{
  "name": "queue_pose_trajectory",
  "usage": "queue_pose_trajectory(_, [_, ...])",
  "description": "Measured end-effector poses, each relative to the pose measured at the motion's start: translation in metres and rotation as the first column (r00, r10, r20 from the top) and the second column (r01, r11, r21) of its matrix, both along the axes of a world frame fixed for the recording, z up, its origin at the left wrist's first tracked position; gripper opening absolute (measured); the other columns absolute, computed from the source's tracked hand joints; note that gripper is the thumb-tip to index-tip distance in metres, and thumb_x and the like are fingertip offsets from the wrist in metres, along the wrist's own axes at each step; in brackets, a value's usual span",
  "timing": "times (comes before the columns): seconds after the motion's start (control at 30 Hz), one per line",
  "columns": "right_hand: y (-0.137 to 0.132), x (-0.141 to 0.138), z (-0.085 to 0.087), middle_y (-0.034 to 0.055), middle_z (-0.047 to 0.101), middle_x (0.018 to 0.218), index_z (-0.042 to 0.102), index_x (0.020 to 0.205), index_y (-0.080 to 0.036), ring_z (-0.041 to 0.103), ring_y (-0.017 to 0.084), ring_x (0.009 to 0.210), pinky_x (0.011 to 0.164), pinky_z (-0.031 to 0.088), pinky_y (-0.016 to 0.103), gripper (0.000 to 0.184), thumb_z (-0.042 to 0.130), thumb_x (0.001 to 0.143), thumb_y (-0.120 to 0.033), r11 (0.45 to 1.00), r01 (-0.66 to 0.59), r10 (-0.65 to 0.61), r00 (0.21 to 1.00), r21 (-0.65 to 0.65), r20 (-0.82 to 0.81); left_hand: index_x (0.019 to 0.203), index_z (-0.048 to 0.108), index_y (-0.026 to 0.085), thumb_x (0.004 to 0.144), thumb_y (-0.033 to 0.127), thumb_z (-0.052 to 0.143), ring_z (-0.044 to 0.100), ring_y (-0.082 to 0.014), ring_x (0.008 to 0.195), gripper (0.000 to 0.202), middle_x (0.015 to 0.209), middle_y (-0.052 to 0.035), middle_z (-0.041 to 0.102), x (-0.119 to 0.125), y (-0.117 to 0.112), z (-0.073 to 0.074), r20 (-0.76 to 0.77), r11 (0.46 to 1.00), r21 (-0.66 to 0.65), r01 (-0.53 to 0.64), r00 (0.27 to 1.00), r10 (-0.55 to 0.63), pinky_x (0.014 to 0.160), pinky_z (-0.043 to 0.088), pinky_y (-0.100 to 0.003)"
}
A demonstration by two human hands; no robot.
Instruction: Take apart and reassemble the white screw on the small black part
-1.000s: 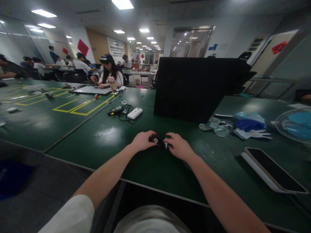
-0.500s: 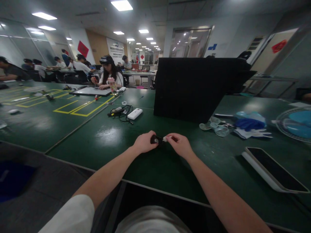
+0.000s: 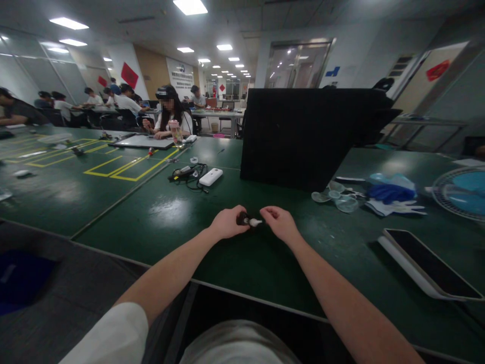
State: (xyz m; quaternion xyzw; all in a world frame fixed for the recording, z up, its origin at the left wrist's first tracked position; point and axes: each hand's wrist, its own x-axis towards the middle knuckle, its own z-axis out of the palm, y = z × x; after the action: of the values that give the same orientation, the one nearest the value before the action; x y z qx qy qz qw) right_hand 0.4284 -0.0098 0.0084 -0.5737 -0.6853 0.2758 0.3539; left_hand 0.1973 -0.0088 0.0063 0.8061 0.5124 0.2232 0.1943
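My left hand is closed around a small dark piece just above the green table. Its kind is too small to tell. A small white piece with a narrow tip sticks out to the right of the dark one; whether the two are joined I cannot tell. Just right of that tip, my right hand has its fingers bent and slightly apart, with nothing visible between them. A narrow gap separates its fingertips from the white piece.
A large black panel stands ahead. Left of it lie a white power bank and a cable bundle. To the right are clear round lids, gloves, a phone and a fan. A person sits across.
My right fingers have let go of the white piece and drawn slightly away. The white piece now shows beside the dark piece, which my left hand has turned a little.
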Motion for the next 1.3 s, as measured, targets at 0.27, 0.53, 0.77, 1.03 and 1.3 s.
queue_pose_trajectory(0.27, [0.028,0.048,-0.017,0.0045,0.059,0.062,0.07,0.083,-0.017,0.055,0.017,0.058,0.054,0.04,0.029,0.073,0.033,0.084,-0.079,0.948,0.222,-0.254,0.96,-0.226,-0.122,0.114,0.057,0.026,0.075,0.046,0.07,0.067,-0.0185,0.079,0.046,0.092,-0.0007,0.07,0.001,-0.002,0.004,-0.008,1.0,-0.028,0.001,1.0,-0.001,0.068,0.047,-0.027])
queue_pose_trajectory(0.53, [0.019,0.038,-0.007,0.0051,0.061,0.066,0.07,0.082,-0.018,0.058,0.019,0.063,0.06,0.043,0.032,0.073,0.029,0.086,-0.078,0.957,0.184,-0.189,0.982,-0.226,0.001,0.116,0.055,0.028,0.077,0.046,0.068,0.067,-0.0193,0.083,0.044,0.098,-0.0012,0.07,-0.01,0.003,0.008,-0.043,0.997,-0.055,0.048,0.998,-0.05,0.07,0.047,-0.028])
queue_pose_trajectory(0.77, [0.018,0.039,-0.004,0.0051,0.061,0.066,0.069,0.08,-0.019,0.058,0.019,0.064,0.06,0.043,0.032,0.072,0.029,0.087,-0.078,0.964,0.165,-0.166,0.986,-0.21,0.013,0.123,0.053,0.029,0.08,0.033,0.064,0.064,-0.0261,0.096,0.044,0.108,-0.0063,0.066,-0.065,0.007,0.018,-0.305,0.974,0.208,-0.09,0.94,0.151,0.079,0.044,-0.035])
queue_pose_trajectory(1.03, [0.018,0.039,-0.005,0.0051,0.062,0.067,0.069,0.077,-0.018,0.058,0.018,0.061,0.059,0.043,0.032,0.07,0.031,0.087,-0.077,0.968,0.14,-0.139,0.99,-0.21,0.018,0.123,0.057,0.028,0.088,0.017,0.049,0.06,-0.0274,0.099,0.038,0.107,-0.0109,0.062,-0.096,-0.017,0.011,-0.479,0.936,0.34,-0.094,0.839,0.258,0.09,0.037,-0.042])
queue_pose_trajectory(1.3, [0.021,0.04,-0.007,0.005,0.062,0.064,0.07,0.075,-0.019,0.058,0.019,0.061,0.057,0.042,0.031,0.07,0.035,0.084,-0.078,0.97,0.112,-0.112,0.994,-0.214,0.013,0.124,0.058,0.029,0.082,0.023,0.058,0.054,-0.0308,0.108,0.043,0.115,-0.0109,0.057,-0.131,-0.014,-0.001,-0.293,0.788,0.491,-0.371,0.782,0.55,0.091,0.042,-0.044])
